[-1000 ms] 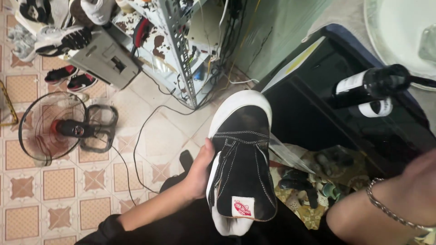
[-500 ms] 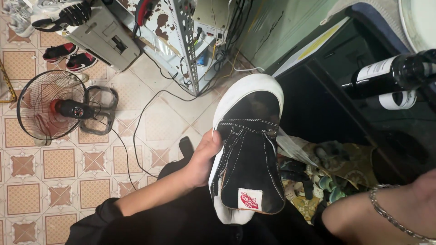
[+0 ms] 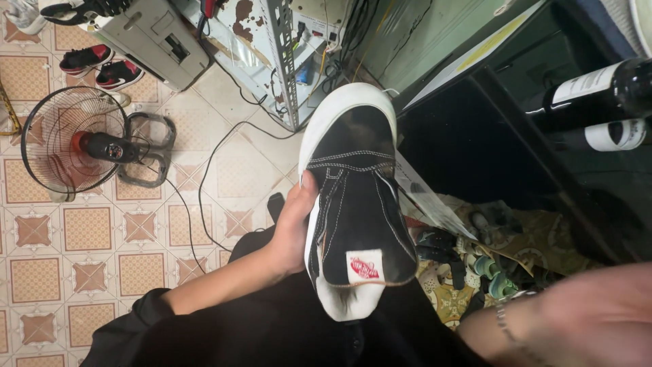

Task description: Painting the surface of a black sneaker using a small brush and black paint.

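While left hand stays clamped on black sneaker, blurred right hand has moved nearer; grip unclear.

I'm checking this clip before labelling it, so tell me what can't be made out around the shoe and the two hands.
All in the head view:
- Right hand: blurred and cut off by the bottom and right edges; whether it holds anything can't be told.
- Left hand: its fingers are hidden behind the black shoe.
- Shoe's sole and far side: turned away from the camera.
- Dark bottle: cut off by the right edge.
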